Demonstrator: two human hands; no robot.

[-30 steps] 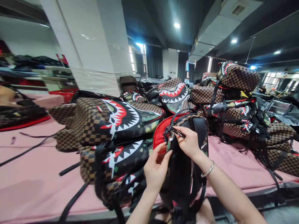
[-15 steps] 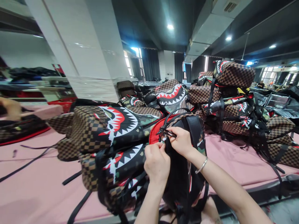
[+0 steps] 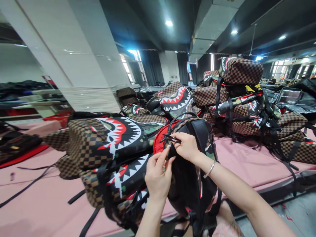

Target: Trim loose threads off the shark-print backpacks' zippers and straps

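"At left, patterned bags (image 3: 86,148) are lying on the surface (image 3: 41,204). And you?"
"Your left hand (image 3: 158,176) is pinching the edge of the open backpack (image 3: 184,177) standing beside them; your right hand (image 3: 186,144) is gripping a black tool (image 3: 172,139). Farther right, a bag pile (image 3: 240,110) is lying."

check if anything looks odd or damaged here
The black-backed backpack with red lining shows no clear damage; thin red scraps lie on the grey floor at lower right, looking out of place.
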